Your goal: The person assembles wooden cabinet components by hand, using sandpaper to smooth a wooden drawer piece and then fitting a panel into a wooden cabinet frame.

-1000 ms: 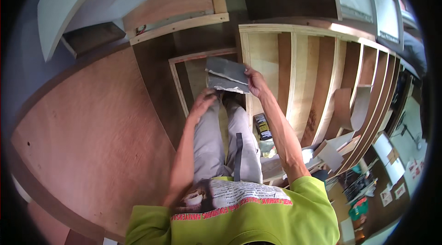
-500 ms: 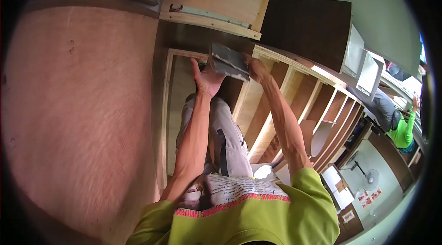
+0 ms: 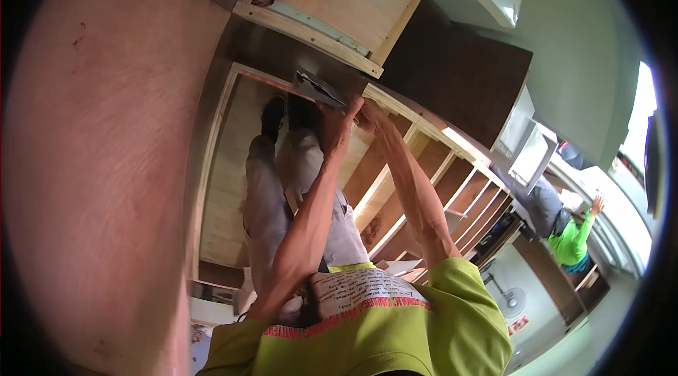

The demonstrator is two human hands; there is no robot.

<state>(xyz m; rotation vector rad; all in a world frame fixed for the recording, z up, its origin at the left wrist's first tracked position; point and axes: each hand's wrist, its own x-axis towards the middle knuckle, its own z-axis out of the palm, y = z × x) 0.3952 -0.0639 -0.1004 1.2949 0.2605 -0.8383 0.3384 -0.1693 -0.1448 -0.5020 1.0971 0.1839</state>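
A dark grey, thin rectangular piece point(image 3: 316, 89) with pale streaks along one edge is held out in front of me; I cannot make out its exact kind. My left hand point(image 3: 340, 120) is closed on its near end, with the thumb pointing up beside it. Close against it on the right, my right hand point(image 3: 369, 116) is closed too, its fingers curled at the same end. The fingertips of both hands are partly hidden. Beneath the piece, a wooden frame point(image 3: 215, 132) surrounds my legs.
To the left rises a large reddish plywood panel point(image 3: 106, 164). Right of my arms runs an open wooden frame with several slats point(image 3: 424, 178). A dark brown cabinet point(image 3: 459, 79) stands ahead. Far right, a person in a green top point(image 3: 568, 242) reaches toward a window. A fan point(image 3: 510, 298) stands beyond.
The grey piece has tilted and now shows more edge-on. My left hand has come from open beside it to closed at its near end, next to my right hand. The view has shifted.
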